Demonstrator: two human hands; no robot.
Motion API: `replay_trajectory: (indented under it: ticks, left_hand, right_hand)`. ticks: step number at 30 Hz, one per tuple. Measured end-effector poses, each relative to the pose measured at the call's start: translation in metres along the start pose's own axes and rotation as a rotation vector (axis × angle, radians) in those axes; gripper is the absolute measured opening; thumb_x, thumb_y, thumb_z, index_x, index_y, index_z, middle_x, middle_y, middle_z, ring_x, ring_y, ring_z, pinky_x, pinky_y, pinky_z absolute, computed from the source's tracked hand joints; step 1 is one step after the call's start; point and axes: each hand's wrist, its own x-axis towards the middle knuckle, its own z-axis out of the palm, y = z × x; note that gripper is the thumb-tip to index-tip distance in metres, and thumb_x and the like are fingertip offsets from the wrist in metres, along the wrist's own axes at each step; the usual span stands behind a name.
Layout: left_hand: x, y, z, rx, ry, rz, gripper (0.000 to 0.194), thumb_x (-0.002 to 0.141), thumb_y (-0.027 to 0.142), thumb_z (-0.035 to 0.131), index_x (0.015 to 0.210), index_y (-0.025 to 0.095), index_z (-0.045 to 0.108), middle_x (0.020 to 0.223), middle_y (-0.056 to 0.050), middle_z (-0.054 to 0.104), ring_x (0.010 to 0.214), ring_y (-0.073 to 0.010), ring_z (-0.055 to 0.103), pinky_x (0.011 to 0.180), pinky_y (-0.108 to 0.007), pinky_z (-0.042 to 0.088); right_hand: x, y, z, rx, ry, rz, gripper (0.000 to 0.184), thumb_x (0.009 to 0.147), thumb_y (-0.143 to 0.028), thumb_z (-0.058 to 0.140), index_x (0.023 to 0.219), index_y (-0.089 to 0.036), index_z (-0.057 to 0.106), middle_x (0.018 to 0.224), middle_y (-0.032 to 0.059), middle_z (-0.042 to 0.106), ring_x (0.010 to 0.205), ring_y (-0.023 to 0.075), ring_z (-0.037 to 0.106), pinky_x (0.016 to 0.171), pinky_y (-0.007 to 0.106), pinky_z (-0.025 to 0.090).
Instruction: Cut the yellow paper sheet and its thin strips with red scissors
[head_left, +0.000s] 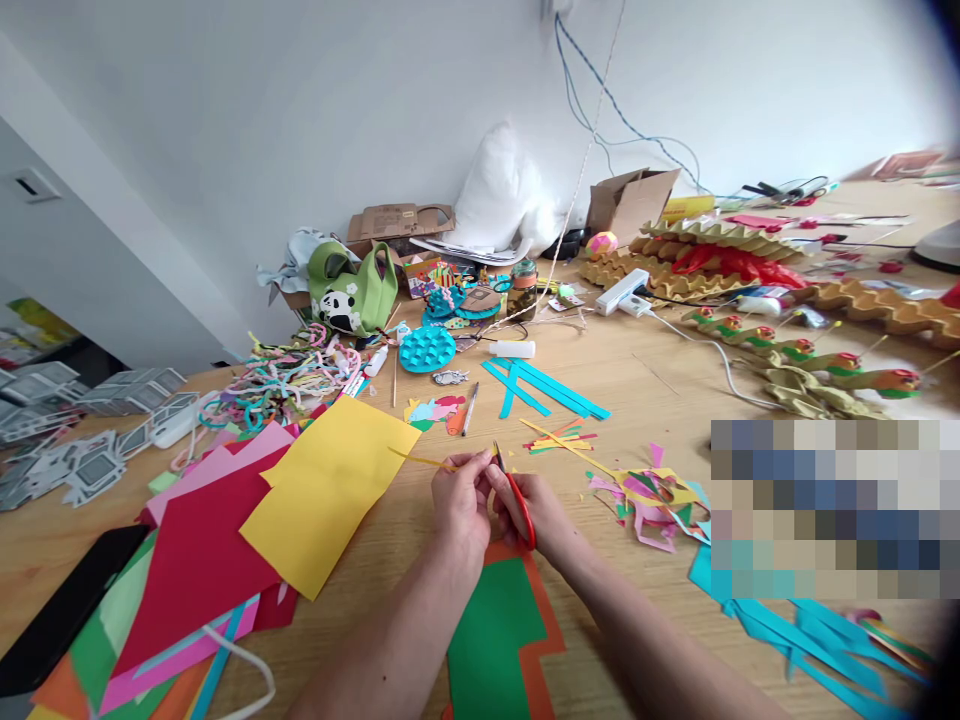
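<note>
My left hand (459, 510) pinches a thin yellow paper strip (421, 459), which sticks out to the left. Close against it, my right hand (534, 500) grips a pair of scissors (523, 508) with red handles, the blades pointing up and away from me. Whether the blades touch the strip cannot be made out. Below my hands lie a green paper sheet (491, 630) and an orange sheet (541, 650) under it. Just beyond the scissors is a small pile of thin coloured strips (559, 440). To the left, yellow sheets (334, 490) overlap a red sheet (199, 560).
Paper scraps (649, 495) and blue strips (802, 640) lie to the right. Farther back are more blue strips (551, 385), a pen (470, 410), a white glue bottle (512, 349), a green panda bag (352, 290) and egg cartons (862, 310). A black phone (71, 600) lies left.
</note>
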Motion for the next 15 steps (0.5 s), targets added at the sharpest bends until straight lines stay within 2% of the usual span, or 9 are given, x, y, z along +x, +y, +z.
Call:
replay_trajectory:
  ticks: [7, 15]
  left_hand:
    - [-0.0014, -0.0024, -0.0013, 0.05, 0.029, -0.047, 0.023, 0.059, 0.007, 0.065, 0.058, 0.02, 0.047, 0.053, 0.001, 0.059, 0.046, -0.0115, 0.054, 0.042, -0.022, 0.035]
    - [-0.003, 0.001, 0.0017, 0.029, 0.082, -0.077, 0.026, 0.057, 0.004, 0.065, 0.075, 0.019, 0.055, 0.059, 0.0, 0.062, 0.052, -0.0128, 0.058, 0.05, -0.023, 0.043]
  right_hand:
    - [-0.0026, -0.0075, -0.0009, -0.014, 0.015, 0.016, 0.053, 0.078, -0.063, 0.049, 0.053, -0.017, 0.045, 0.035, -0.0031, 0.047, 0.027, 0.0085, 0.044, 0.03, 0.018, 0.03]
    - [-0.0002, -0.0008, -0.0003, -0.006, -0.014, -0.022, 0.052, 0.079, -0.062, 0.049, 0.053, -0.017, 0.046, 0.036, -0.003, 0.048, 0.028, 0.0091, 0.045, 0.031, 0.019, 0.032]
